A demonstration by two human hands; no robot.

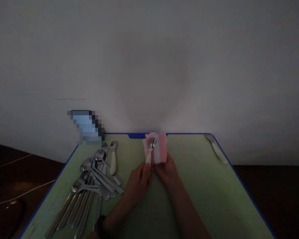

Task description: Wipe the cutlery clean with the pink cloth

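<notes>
My left hand point(141, 180) is closed around the pale handle of a fork point(150, 148), whose metal tines point up and away from me. Behind the tines, a folded pink-and-white striped cloth point(161, 148) is gripped at its lower right by my right hand point(168, 168). The cloth is right up against the fork or just behind it; I cannot tell whether they touch. Left of my hands lies a pile of metal spoons and other cutlery point(94, 179). A second pale-handled fork point(113, 157) rests at the pile's right side.
Another pale-handled fork point(216, 148) lies near the right edge of the green, blue-rimmed table point(201, 192). A blurred-out device with a bright screen point(87, 126) leans by the far left corner. The wall point(149, 66) rises directly behind the table. White cables point(22, 193) run at the left.
</notes>
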